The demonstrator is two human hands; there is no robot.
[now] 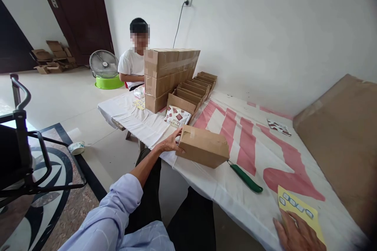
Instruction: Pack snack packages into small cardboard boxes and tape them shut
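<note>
My left hand reaches out and rests its fingers against the left end of a closed, taped cardboard box lying on the white and red table cover. My right hand lies flat, fingers spread, on the lower edge of a yellow sticker sheet at the near right. A green-handled knife lies between the box and the sheet.
Stacked taped boxes and a row of open boxes stand at the table's far end, where another person sits. A printed packet, flat cardboard, a fan and a black chair are around.
</note>
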